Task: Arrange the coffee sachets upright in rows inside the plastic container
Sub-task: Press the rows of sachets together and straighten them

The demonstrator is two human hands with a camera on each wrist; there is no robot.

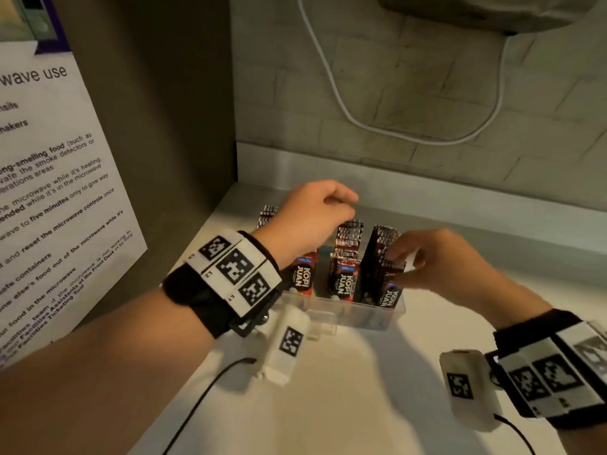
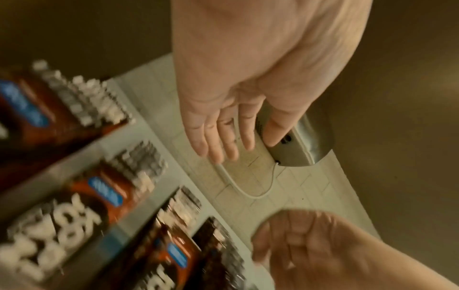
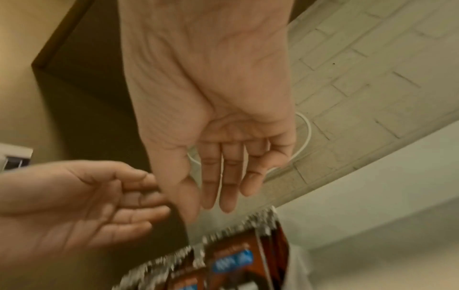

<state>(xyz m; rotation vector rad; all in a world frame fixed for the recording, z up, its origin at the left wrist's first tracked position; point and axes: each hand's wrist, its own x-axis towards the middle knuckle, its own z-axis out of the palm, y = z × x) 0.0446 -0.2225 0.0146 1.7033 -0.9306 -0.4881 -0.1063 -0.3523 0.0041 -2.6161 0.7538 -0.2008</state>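
Observation:
A clear plastic container [image 1: 361,316] stands on the white counter near the back left corner. Red and black coffee sachets [image 1: 345,280] stand upright in it in several rows, blurred in the left wrist view [image 2: 82,196] and the right wrist view [image 3: 236,257]. My left hand [image 1: 341,201] hovers above the left rows with relaxed fingers [image 2: 223,145] and holds nothing. My right hand [image 1: 399,264] reaches in from the right, and its fingertips are at the tops of the rightmost row [image 1: 382,254]. Its fingers [image 3: 211,192] are straight, with nothing between them.
A dark side panel with a paper notice [image 1: 49,192] closes off the left. The brick wall behind carries a looping white cable [image 1: 331,80] and a grey appliance [image 1: 492,11] overhead. The counter [image 1: 345,405] stretches toward me, crossed by black wrist-camera cables [image 1: 203,395].

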